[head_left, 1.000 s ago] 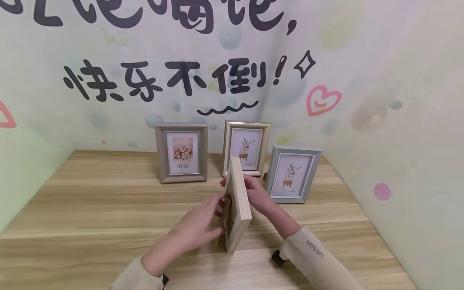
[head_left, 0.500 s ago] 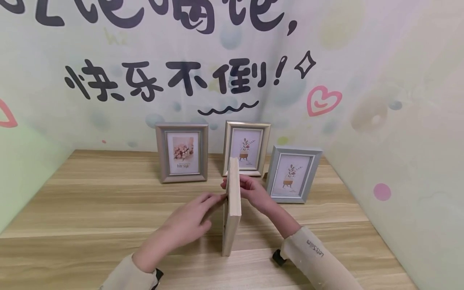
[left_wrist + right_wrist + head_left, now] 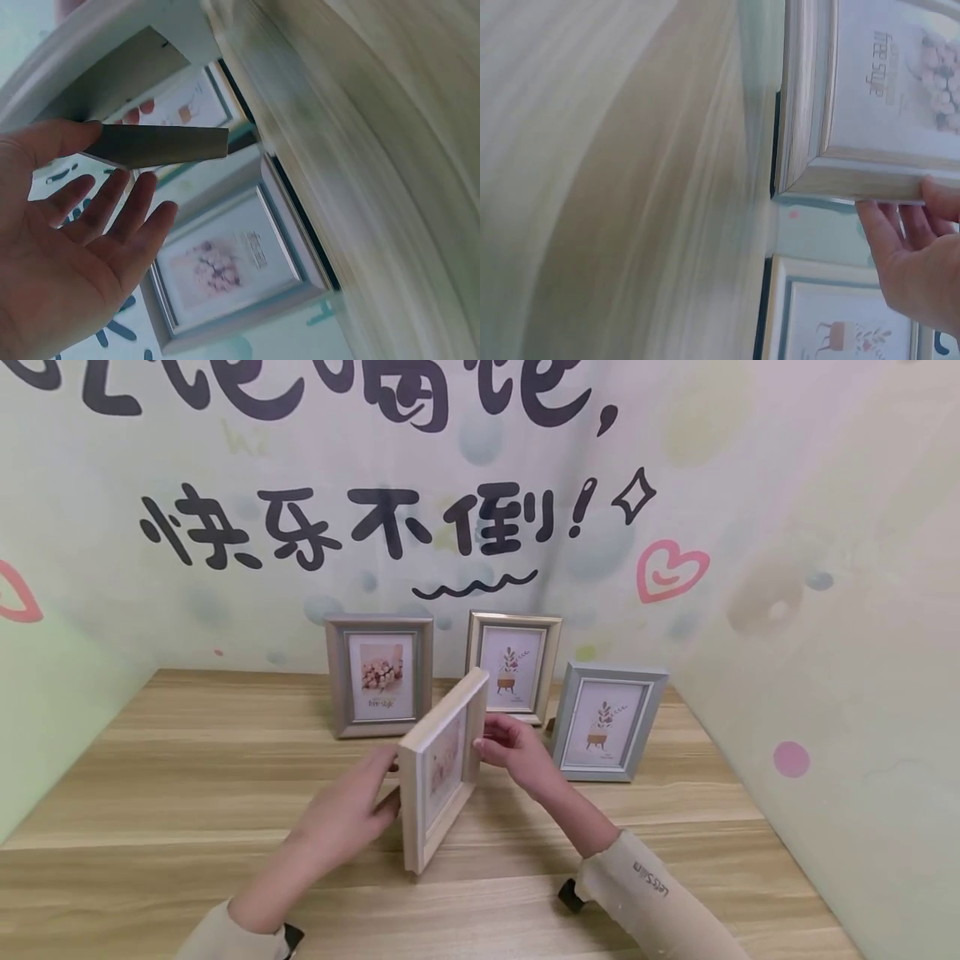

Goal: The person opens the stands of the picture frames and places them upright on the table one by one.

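Note:
A pale wooden picture frame [image 3: 442, 760] with a pink flower print stands upright, turned at an angle, its face to the right and front. My right hand [image 3: 521, 756] pinches its far side edge between thumb and fingers; the right wrist view shows this hand [image 3: 919, 255] at the frame's side [image 3: 870, 180]. Behind the frame is my left hand [image 3: 341, 818], fingers spread and partly hidden. In the left wrist view the left thumb touches the dark back stand [image 3: 165, 144], with the other fingers of that hand [image 3: 82, 240] loosely bent below it.
Farther back on the wooden table [image 3: 225, 760] stand a brownish-pink flower frame [image 3: 380, 731] and a gold-edged plant frame [image 3: 551, 672]. A grey-blue plant frame [image 3: 611, 772] stands to the right, near the right hand. A printed wall [image 3: 300, 593] closes off the back.
The pale frame has turned from edge-on, so its printed face now shows. My left hand has moved left and toward the front with its near edge; the right hand stays almost in place.

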Action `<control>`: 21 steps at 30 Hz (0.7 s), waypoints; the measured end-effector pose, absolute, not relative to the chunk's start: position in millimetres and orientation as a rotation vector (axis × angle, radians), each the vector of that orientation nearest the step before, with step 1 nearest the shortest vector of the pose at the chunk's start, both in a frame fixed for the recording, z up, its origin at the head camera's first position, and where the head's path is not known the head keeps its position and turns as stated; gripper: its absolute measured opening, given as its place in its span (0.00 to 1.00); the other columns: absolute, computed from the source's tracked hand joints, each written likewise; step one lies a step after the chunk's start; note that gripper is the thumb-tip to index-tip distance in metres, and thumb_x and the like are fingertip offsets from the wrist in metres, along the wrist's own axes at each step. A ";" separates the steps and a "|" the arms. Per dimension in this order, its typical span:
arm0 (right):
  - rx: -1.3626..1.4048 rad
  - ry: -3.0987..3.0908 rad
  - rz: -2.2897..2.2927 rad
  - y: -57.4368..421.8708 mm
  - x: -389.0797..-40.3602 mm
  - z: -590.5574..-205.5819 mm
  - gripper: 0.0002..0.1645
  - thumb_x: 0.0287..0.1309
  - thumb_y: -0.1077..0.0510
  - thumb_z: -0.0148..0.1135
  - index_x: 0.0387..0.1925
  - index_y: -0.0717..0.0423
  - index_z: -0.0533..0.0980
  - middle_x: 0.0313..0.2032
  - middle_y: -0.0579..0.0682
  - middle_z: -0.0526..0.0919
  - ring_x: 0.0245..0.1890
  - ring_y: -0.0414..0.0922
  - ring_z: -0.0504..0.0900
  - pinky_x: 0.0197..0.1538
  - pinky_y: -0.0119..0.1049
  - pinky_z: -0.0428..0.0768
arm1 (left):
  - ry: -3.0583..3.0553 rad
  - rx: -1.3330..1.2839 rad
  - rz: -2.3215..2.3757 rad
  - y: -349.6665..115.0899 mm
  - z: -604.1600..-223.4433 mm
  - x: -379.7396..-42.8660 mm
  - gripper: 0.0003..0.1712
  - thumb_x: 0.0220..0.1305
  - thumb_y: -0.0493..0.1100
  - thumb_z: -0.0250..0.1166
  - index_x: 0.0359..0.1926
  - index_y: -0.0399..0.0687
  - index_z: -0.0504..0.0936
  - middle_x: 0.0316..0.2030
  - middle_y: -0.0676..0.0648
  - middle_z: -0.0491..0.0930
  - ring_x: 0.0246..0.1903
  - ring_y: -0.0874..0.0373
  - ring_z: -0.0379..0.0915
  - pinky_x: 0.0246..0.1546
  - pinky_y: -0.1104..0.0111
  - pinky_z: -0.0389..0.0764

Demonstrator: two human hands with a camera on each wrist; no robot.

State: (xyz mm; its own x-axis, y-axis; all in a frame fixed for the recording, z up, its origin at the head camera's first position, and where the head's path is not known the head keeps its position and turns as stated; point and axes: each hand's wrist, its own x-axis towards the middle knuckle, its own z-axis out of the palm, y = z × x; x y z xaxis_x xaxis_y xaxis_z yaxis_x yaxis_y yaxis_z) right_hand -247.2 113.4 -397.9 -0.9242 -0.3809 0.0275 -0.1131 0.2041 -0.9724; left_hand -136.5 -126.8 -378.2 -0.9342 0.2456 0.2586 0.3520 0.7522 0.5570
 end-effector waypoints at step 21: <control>-0.296 2.299 -1.901 98.4 -240.3 -388.6 0.18 0.63 0.68 0.62 0.54 0.66 0.76 0.52 0.64 0.83 0.44 0.41 0.83 0.47 0.37 0.88 | -2.449 -0.467 -1.552 -154.5 -385.0 -125.4 0.19 0.63 0.31 0.66 0.55 0.36 0.77 0.51 0.39 0.81 0.51 0.44 0.80 0.53 0.61 0.85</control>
